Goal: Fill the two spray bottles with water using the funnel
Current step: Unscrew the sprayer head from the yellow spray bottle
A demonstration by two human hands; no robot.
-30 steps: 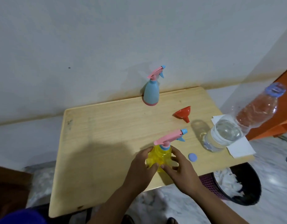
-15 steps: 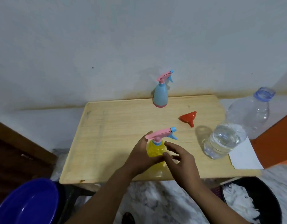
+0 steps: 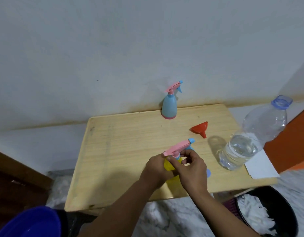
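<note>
Yellow plastic shows between the person's two hands near the lower middle of the frame: the yellow spray bottle [image 3: 170, 165] stands on the pale wooden surface [image 3: 123, 151], close to its front edge. The left hand [image 3: 158, 168] wraps the bottle's body, fingers closed around it. The right hand [image 3: 192, 170] is up at the neck, with its fingers [image 3: 173, 162] pinched on the blue collar just under the pink trigger head [image 3: 177, 147], which points toward the upper right with a blue nozzle tip.

At the back edge of the surface, above centre and against the grey wall [image 3: 113, 48], the blue spray bottle [image 3: 169, 106] stands upright, its own pink trigger head on. Right of centre lies the red funnel [image 3: 199, 130], tipped on its side with the spout pointing toward the lower right. Further right stands a large clear water bottle [image 3: 250, 142], uncapped, water filling only its lower part. It sits partly on a white sheet of paper [image 3: 260, 166] at the right edge. A small blue cap [image 3: 208, 173] peeks out just right of the right hand.

Below the surface, a black bin [image 3: 284, 211] with white scraps sits at the lower right, and a blue basin [image 3: 31, 223] fills the lower left corner.
</note>
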